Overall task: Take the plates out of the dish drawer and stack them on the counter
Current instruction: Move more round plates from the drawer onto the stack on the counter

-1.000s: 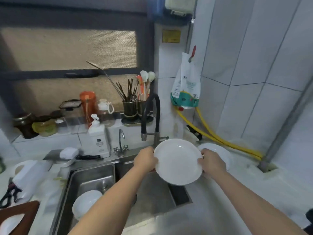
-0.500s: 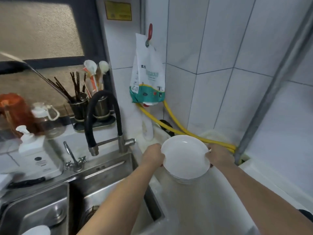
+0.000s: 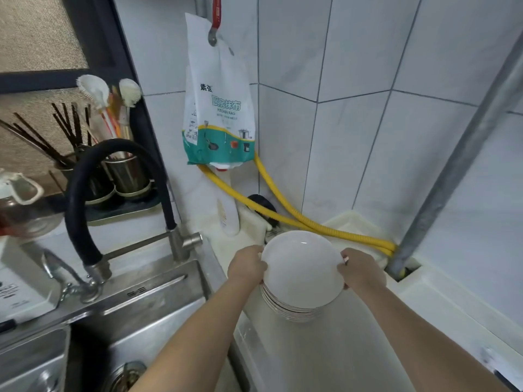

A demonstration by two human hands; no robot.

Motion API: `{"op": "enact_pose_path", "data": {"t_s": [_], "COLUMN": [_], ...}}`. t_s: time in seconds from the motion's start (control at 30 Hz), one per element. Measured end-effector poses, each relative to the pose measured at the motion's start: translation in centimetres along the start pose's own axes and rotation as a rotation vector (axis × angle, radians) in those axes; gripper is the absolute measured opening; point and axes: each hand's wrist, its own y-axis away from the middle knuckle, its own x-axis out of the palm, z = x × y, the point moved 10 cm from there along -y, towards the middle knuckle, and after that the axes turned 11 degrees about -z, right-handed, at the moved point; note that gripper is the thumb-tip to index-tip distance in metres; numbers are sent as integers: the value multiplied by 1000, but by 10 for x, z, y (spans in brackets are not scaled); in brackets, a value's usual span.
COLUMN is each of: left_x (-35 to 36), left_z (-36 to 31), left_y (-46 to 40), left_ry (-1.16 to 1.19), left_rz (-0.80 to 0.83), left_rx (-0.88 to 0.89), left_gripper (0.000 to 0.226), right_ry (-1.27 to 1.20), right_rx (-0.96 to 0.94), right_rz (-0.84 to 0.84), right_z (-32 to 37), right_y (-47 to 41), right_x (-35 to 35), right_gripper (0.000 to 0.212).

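Note:
A white plate [image 3: 301, 268] lies on top of a stack of several white plates [image 3: 291, 309] on the white counter [image 3: 325, 355], right of the sink. My left hand [image 3: 247, 265] grips the top plate's left rim. My right hand [image 3: 360, 271] grips its right rim. The top plate sits level on the stack, whose edges show below it at the front. The dish drawer is out of view.
A steel sink [image 3: 135, 329] with a black faucet hose [image 3: 85, 176] lies to the left. Yellow hoses [image 3: 297, 219] run along the wall behind the stack to a grey pipe [image 3: 452, 165]. A kitchen rag packet [image 3: 218, 108] hangs above. A utensil holder [image 3: 119, 171] stands at back left.
The plate held in both hands has moved right from over the sink and come down onto the stack on the counter. The view has swung right and closer.

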Motion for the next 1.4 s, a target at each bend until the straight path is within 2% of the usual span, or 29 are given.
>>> {"op": "enact_pose_path", "data": {"t_s": [0.63,0.87,0.97,1.07,1.23,1.4], "left_x": [16,12,3,-9,-38,-75], "left_z": [15,23,23,24,29,55], "left_y": [-20,-7,5,18,48,94], "left_ry": [5,-56,-94,-109,-186,-328], "left_rz": [6,23,37,39,25,26], "left_rx": [-24,-61,-54,-48,24,59], "left_gripper": [39,26,13,26,17,33], "right_ry": [65,181,193,201,221,193], "right_rx": [7,-32,-49,-65,-116,-213], "right_rz": [-39,-31,-26,-27,-60,-73], "right_z": [-11,-6,2,12,34,77], "right_y": [-18,-8,4,20,56,109], "right_x": [25,25,24,19,7,6], "right_gripper": [23,27,29,38,42,42]}}
